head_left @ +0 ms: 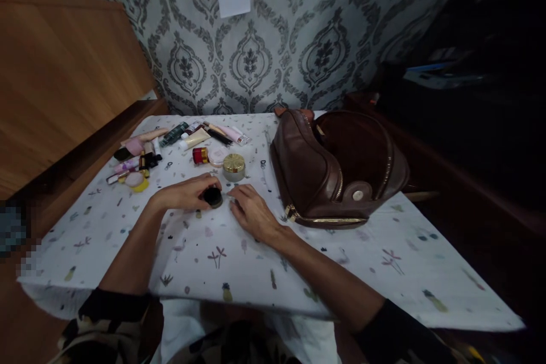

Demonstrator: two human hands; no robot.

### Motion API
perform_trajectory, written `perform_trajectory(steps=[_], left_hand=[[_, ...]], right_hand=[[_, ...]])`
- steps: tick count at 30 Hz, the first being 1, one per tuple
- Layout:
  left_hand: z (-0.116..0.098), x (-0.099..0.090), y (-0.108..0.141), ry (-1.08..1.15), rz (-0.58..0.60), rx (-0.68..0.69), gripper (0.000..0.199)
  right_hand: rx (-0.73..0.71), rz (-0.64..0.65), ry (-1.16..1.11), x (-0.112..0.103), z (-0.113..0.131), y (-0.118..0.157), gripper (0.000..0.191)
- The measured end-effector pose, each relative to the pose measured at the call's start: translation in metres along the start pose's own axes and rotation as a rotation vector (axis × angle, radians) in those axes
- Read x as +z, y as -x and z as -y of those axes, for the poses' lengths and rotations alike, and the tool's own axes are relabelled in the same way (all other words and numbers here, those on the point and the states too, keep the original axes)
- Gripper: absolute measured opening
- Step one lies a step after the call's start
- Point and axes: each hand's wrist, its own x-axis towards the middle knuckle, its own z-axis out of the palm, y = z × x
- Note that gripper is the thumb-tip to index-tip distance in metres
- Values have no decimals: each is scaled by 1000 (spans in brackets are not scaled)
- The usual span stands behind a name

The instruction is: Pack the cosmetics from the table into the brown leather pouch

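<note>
My left hand [191, 192] is closed around a small round jar with a black lid [212, 197], low over the printed tablecloth. Just to the jar's right is my right hand [253, 210], its fingers loosely bent and apart, holding nothing. Beyond the hands stands a round pot with a gold patterned lid [234, 166]. Beside it are a pale pink round compact [218, 156] and a small red jar with a gold band [199, 155]. A brown leather bag [307, 176] sits unzipped to the right of my right hand.
Several cosmetic tubes [196, 139] and small bottles [149, 160] lie at the table's far left. A yellow container [136, 182] is nearer. A wooden panel [63, 68] rises at left, and patterned wallpaper [251, 62] covers the wall behind.
</note>
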Motion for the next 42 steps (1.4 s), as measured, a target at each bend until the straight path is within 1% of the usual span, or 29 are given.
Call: perform_trajectory(steps=[2,4,6,7,9,11,13,15,16,18,20,21,22,25,26,28,31,33,39,42], left_hand=[[2,-1,2,52,-4,-3,57],[6,0,3,69,15,-72,65],[9,1,3,133,79,-152,70],[9,2,3,190,113,-164,73],[7,4,2,295,136,-118,81],[3,5,2,318,80,-30,86],[-1,4,2,290,8,28,83],[-1,4,2,261,-13,38,75],[0,4,2,261,1,27,72],[3,7,-1,303,69,-20,71],[5,12,-4,380,127,-53,73],[5,14,-6,414,129,-46,75],[4,15,-7,438,111,-22,75],[-1,17,-10,452,-14,85,72],[-2,17,-10,443,-41,103,71],[-3,18,-11,413,-58,101,68],[-2,21,-12,340,-61,68,66],[-1,23,-14,312,-85,67,65],[4,25,-17,483,-136,108,64],[9,27,-20,475,-156,109,62]], right_hand=[[33,-3,-1,-1,1,0,30],[56,-16,-18,-1,1,1,38],[68,-24,-45,-1,1,1,45],[70,-27,-59,-1,1,1,48],[68,-32,-78,-1,0,2,52],[80,-46,-73,-1,-1,2,53],[112,-65,-54,-2,-2,2,52],[161,-90,-27,-3,-2,2,50],[183,-100,-16,-4,-1,2,49],[208,-110,-4,-6,0,2,48],[201,-109,-17,-8,1,2,50],[189,-112,-27,-8,1,2,51],[179,-117,-34,-8,1,2,52],[202,-151,-27,-8,1,1,52],[222,-160,-21,-8,1,1,51],[266,-159,-9,-10,4,1,47],[293,-89,34,-14,11,0,41],[290,-39,78,-17,15,0,39],[286,44,124,-23,19,0,45],[275,81,131,-23,16,0,46]])
